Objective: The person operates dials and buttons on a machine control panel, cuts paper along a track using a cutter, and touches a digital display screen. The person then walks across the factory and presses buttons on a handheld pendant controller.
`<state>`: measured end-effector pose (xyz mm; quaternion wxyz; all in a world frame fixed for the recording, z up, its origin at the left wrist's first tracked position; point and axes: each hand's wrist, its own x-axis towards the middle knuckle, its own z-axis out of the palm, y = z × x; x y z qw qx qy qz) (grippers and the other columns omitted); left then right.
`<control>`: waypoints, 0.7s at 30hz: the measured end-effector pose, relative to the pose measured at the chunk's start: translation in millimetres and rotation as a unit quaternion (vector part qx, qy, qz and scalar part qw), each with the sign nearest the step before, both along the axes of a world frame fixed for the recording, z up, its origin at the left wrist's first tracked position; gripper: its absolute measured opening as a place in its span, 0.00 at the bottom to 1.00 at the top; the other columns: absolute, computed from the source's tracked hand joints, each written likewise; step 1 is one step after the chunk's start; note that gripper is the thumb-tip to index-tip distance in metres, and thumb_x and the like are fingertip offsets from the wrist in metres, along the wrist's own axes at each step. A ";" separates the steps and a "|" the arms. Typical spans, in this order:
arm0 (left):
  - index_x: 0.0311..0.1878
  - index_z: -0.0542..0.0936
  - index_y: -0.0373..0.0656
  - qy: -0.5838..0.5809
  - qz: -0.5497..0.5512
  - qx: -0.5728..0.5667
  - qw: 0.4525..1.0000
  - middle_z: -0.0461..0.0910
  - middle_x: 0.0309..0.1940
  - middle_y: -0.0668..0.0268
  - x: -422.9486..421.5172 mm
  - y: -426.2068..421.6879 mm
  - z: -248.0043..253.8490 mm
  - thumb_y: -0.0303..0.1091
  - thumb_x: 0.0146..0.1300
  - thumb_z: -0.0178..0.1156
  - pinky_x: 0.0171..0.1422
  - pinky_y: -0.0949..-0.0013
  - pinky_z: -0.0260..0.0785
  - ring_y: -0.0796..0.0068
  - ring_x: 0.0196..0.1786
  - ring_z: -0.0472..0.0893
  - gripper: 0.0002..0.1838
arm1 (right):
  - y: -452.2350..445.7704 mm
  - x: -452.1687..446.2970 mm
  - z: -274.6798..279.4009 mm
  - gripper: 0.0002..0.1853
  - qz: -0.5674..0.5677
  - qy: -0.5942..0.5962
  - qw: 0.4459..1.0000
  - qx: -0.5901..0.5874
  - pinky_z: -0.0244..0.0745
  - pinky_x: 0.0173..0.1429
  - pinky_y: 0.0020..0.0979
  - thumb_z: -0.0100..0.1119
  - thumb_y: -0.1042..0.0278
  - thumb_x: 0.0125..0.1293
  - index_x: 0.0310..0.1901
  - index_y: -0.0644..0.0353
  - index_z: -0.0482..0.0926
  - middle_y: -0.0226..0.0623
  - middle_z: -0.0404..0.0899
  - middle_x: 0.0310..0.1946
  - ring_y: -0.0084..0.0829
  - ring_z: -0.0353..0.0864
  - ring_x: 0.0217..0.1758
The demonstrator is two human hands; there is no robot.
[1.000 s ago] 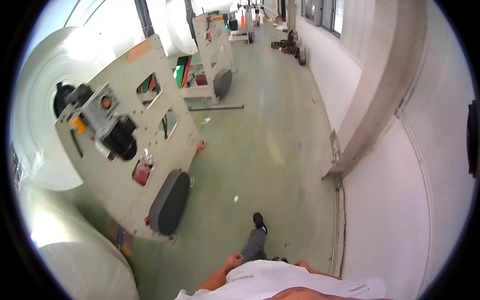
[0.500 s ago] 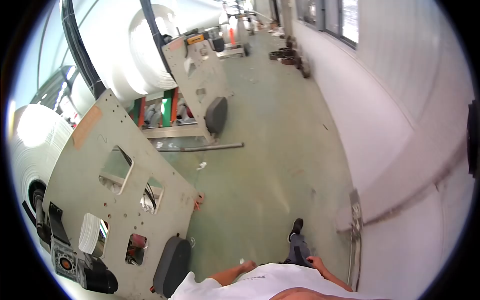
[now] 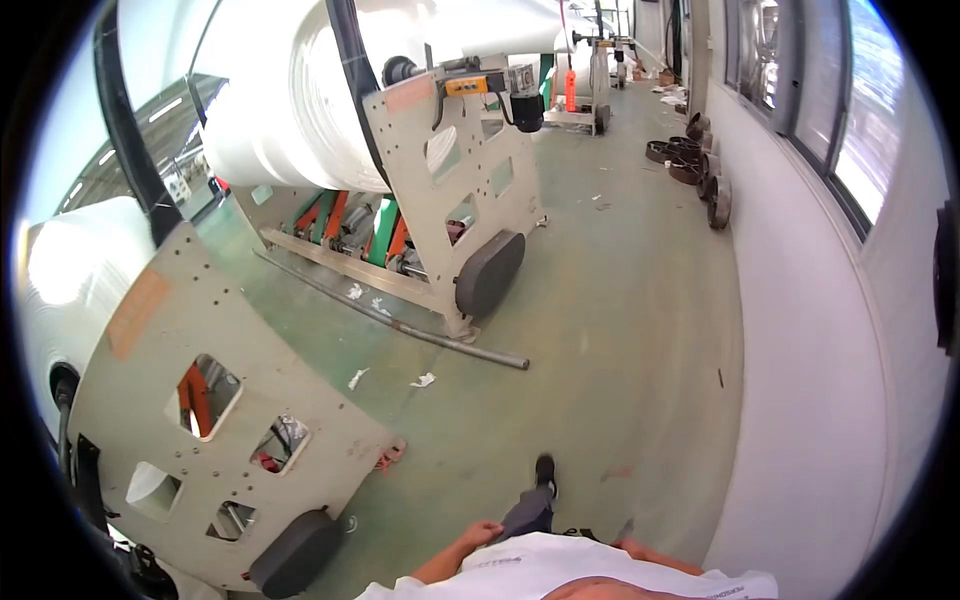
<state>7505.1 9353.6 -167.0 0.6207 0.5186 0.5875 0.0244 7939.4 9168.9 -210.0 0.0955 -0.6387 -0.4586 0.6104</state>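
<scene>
Head view showed the left hand (image 3: 484, 532) to the right of the near side plate (image 3: 225, 455), loosely curled beside a grey trouser leg (image 3: 527, 515); whether its fingers pinched together could not be told. Farther right of the plate, the right hand (image 3: 630, 548) was blurred, its grip unreadable. The plate itself stood well apart from both hands, flat and pale, its lower corner pointing right, pierced by round-cornered windows and fitted with a smooth, dark oblong cover (image 3: 296, 553). Beyond the plate, a round metal pipe (image 3: 405, 328) lay on the green floor (image 3: 620, 380), its long axis aslant, the near end pointing rightward. Behind that plate rose a second side plate (image 3: 470, 185) and a glossy white roll (image 3: 300, 110); far to its right lay brown rings (image 3: 685, 165).
</scene>
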 end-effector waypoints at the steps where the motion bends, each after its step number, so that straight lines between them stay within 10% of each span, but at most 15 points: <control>1: 0.47 0.87 0.42 0.051 0.036 -0.045 0.997 0.87 0.42 0.65 31.6 28.0 45.9 0.42 0.68 0.63 0.53 0.66 0.74 0.74 0.44 0.82 0.14 | 26.5 15.8 -2.6 0.14 -0.014 0.001 1.000 -0.015 0.76 0.50 0.34 0.65 0.64 0.62 0.47 0.61 0.85 0.30 0.86 0.39 0.25 0.80 0.42; 5: 0.42 0.87 0.40 -0.049 0.182 -0.128 0.974 0.87 0.39 0.62 99.8 188.6 -22.0 0.37 0.63 0.61 0.46 0.63 0.77 0.71 0.40 0.84 0.12 | 153.7 83.1 -5.7 0.13 -0.119 0.000 0.993 -0.025 0.76 0.49 0.33 0.63 0.65 0.62 0.45 0.61 0.85 0.30 0.86 0.37 0.24 0.80 0.41; 11: 0.35 0.84 0.34 0.101 -0.187 0.093 0.973 0.84 0.27 0.55 258.0 519.0 -6.2 0.43 0.59 0.56 0.41 0.55 0.76 0.60 0.32 0.82 0.19 | 315.8 187.7 53.6 0.11 -0.292 0.050 0.955 -0.010 0.75 0.48 0.31 0.61 0.66 0.62 0.43 0.61 0.86 0.29 0.86 0.35 0.23 0.79 0.39; 12: 0.40 0.84 0.33 0.084 -0.087 0.161 0.980 0.86 0.31 0.53 299.5 560.7 3.8 0.45 0.60 0.57 0.45 0.55 0.76 0.58 0.35 0.84 0.21 | 350.2 204.4 71.8 0.11 -0.296 0.050 0.954 -0.009 0.76 0.48 0.32 0.62 0.66 0.63 0.41 0.64 0.86 0.30 0.86 0.36 0.22 0.79 0.40; 16: 0.31 0.83 0.37 -0.023 -0.034 0.112 0.993 0.83 0.27 0.62 447.7 730.2 91.2 0.45 0.63 0.58 0.40 0.65 0.73 0.72 0.32 0.81 0.18 | 480.0 269.0 82.1 0.08 -0.457 0.235 0.855 -0.065 0.75 0.42 0.28 0.66 0.70 0.62 0.39 0.65 0.85 0.29 0.85 0.34 0.22 0.79 0.35; 21: 0.24 0.78 0.41 -0.041 -0.047 0.156 0.986 0.78 0.20 0.69 537.8 886.5 56.0 0.43 0.64 0.57 0.34 0.69 0.69 0.78 0.27 0.76 0.17 | 686.9 384.3 72.5 0.04 -0.354 0.040 0.934 0.041 0.76 0.41 0.26 0.63 0.75 0.63 0.37 0.64 0.85 0.32 0.85 0.34 0.22 0.79 0.34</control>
